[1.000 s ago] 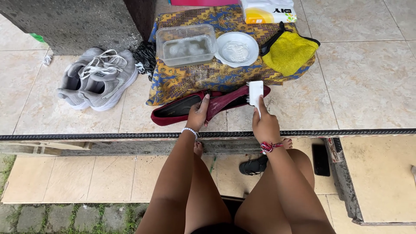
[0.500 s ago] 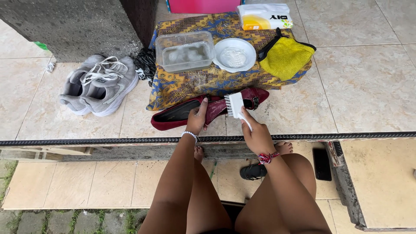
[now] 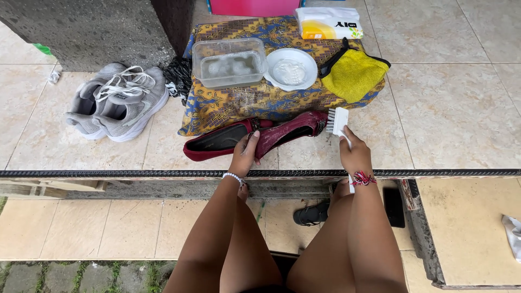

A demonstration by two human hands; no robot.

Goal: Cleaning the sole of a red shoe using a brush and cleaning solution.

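Note:
Two dark red flat shoes lie on the tiled ledge in front of me. My left hand (image 3: 245, 154) grips the heel end of the right-hand red shoe (image 3: 290, 130), which is tilted on its side. The other red shoe (image 3: 217, 142) lies flat beside it on the left. My right hand (image 3: 355, 154) holds a white scrubbing brush (image 3: 337, 120), its bristles pressed against the toe of the tilted shoe.
A patterned cloth (image 3: 239, 103) behind the shoes carries a clear plastic tub of soapy water (image 3: 230, 62), a white bowl (image 3: 291, 69), a yellow cloth (image 3: 353, 73) and a white packet (image 3: 329, 23). Grey sneakers (image 3: 116, 100) stand at left. A black sandal (image 3: 310, 214) and a phone (image 3: 393, 206) lie below the ledge.
My right hand has turned the brush from flat-back-up to bristles sideways and moved it right, to the toe of the shoe. My left hand has tilted that shoe.

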